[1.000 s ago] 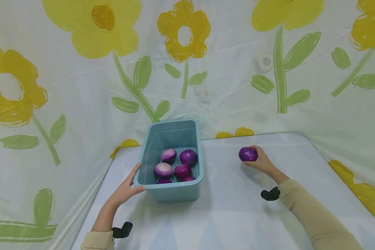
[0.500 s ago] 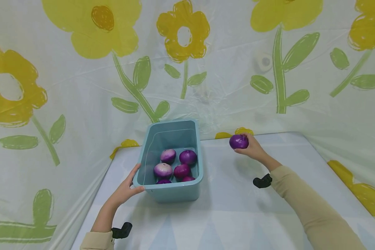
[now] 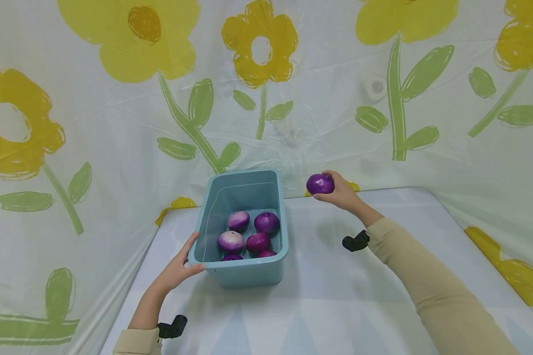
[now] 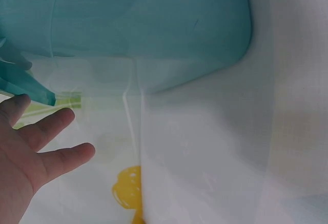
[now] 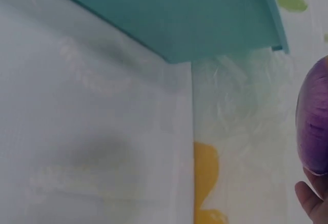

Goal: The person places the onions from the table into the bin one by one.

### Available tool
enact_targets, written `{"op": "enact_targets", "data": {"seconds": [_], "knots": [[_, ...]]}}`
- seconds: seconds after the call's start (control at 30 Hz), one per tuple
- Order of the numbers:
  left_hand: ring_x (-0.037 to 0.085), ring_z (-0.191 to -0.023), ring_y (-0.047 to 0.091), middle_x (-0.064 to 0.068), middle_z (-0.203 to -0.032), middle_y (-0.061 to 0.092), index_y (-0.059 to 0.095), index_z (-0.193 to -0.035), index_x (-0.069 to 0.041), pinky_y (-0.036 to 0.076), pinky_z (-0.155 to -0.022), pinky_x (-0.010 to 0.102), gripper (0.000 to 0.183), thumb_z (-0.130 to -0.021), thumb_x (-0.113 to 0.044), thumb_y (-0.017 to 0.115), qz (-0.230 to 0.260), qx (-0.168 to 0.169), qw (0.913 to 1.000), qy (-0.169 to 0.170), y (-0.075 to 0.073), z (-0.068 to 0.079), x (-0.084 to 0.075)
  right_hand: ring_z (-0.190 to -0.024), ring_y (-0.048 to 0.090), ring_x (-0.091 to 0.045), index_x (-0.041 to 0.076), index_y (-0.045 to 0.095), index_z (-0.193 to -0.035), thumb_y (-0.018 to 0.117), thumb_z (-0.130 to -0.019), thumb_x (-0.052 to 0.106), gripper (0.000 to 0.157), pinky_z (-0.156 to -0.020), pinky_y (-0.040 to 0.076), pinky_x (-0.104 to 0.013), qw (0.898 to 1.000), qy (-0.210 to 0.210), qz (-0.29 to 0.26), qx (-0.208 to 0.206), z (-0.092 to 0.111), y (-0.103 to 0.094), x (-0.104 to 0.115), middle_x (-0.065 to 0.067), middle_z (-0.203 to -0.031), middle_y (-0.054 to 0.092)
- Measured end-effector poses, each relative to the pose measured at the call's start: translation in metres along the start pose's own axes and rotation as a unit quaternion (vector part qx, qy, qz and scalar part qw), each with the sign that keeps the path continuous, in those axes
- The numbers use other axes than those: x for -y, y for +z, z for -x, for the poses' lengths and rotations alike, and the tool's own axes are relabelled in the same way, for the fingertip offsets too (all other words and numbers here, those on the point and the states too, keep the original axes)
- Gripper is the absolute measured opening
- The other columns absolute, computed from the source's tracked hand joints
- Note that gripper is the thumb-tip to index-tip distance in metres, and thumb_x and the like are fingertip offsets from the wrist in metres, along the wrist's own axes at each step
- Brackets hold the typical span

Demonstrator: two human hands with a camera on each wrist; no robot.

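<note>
A purple onion (image 3: 319,184) is held up above the table's far part by my right hand (image 3: 341,195), thumb and fingers gripping its right side. It hangs to the right of a blue-green plastic bin (image 3: 248,274). In the right wrist view the onion (image 5: 313,121) shows at the right edge, with fingertips under it. Several purple and whitish onions (image 3: 231,242) lie on the bin's floor; the near wall partly hides some. My left hand (image 3: 174,272) rests at the bin's near left corner. Its fingers look straight and spread in the left wrist view.
The pale table (image 3: 333,296) carries the bin left of its middle. A white curtain with yellow flowers (image 3: 328,128) hangs close behind the table's back edge and along its sides. Each wrist wears a black camera mount (image 3: 356,241).
My right hand has carried the purple onion up and to the left, closer to the bin. My left hand and the bin have stayed in place.
</note>
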State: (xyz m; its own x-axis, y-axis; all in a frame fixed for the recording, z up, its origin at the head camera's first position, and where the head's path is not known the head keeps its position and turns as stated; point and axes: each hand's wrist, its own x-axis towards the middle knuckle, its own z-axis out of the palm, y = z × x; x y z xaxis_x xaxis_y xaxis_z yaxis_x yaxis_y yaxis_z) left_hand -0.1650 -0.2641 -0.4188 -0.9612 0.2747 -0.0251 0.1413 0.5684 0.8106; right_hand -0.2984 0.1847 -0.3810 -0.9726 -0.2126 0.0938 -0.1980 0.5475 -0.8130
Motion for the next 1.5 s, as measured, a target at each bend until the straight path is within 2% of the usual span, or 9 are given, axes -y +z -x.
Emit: {"op": "enact_targets", "data": {"seconds": [0.37, 0.73, 1.03, 1.33, 1.5], "knots": [[0.051, -0.132, 0.017, 0.024, -0.15, 0.007, 0.009, -0.148, -0.018, 0.024, -0.096, 0.068, 0.09, -0.079, -0.025, 0.067, 0.004, 0.002, 1.0, 0.002, 0.0, 0.0, 0.0, -0.121, 0.038, -0.037, 0.008, 0.026, -0.137, 0.07, -0.078, 0.024, 0.076, -0.095, 0.041, -0.052, 0.999, -0.041, -0.007, 0.012, -0.015, 0.017, 0.044, -0.018, -0.138, 0.032], [0.049, -0.133, 0.015, 0.022, -0.151, 0.006, 0.008, -0.148, -0.019, 0.022, -0.097, 0.068, 0.09, -0.08, -0.025, 0.066, 0.009, 0.006, 0.9999, -0.008, -0.001, -0.002, -0.002, -0.118, 0.042, -0.033, 0.007, 0.03, -0.136, 0.071, -0.077, 0.025, 0.074, -0.092, 0.045, -0.048, 0.996, -0.082, -0.003, 0.034, -0.023, 0.042, 0.075, -0.015, -0.135, 0.037], [0.049, -0.133, 0.015, 0.022, -0.151, 0.007, 0.008, -0.148, -0.02, 0.022, -0.097, 0.068, 0.09, -0.079, -0.025, 0.066, 0.011, 0.005, 0.9999, -0.006, -0.001, -0.002, -0.002, -0.116, 0.045, -0.029, 0.009, 0.032, -0.135, 0.071, -0.076, 0.026, 0.073, -0.09, 0.047, -0.043, 0.992, -0.118, -0.005, 0.053, -0.024, 0.064, 0.093, -0.013, -0.132, 0.04], [0.05, -0.133, 0.015, 0.023, -0.151, 0.006, 0.008, -0.148, -0.018, 0.022, -0.097, 0.069, 0.09, -0.08, -0.024, 0.066, 0.015, 0.006, 0.9999, -0.004, -0.001, -0.002, -0.001, -0.117, 0.044, -0.028, 0.01, 0.033, -0.138, 0.07, -0.076, 0.033, 0.076, -0.09, 0.047, -0.043, 0.987, -0.137, 0.034, 0.076, -0.023, 0.078, 0.104, -0.012, -0.134, 0.041], [0.05, -0.132, 0.015, 0.023, -0.151, 0.006, 0.008, -0.148, -0.018, 0.021, -0.096, 0.07, 0.089, -0.08, -0.025, 0.065, 0.009, 0.006, 0.9999, 0.001, 0.0, -0.002, 0.002, -0.116, 0.046, -0.027, 0.009, 0.034, -0.138, 0.069, -0.077, 0.034, 0.075, -0.089, 0.048, -0.042, 0.984, -0.146, 0.039, 0.091, -0.02, 0.084, 0.11, -0.011, -0.134, 0.043]]}}
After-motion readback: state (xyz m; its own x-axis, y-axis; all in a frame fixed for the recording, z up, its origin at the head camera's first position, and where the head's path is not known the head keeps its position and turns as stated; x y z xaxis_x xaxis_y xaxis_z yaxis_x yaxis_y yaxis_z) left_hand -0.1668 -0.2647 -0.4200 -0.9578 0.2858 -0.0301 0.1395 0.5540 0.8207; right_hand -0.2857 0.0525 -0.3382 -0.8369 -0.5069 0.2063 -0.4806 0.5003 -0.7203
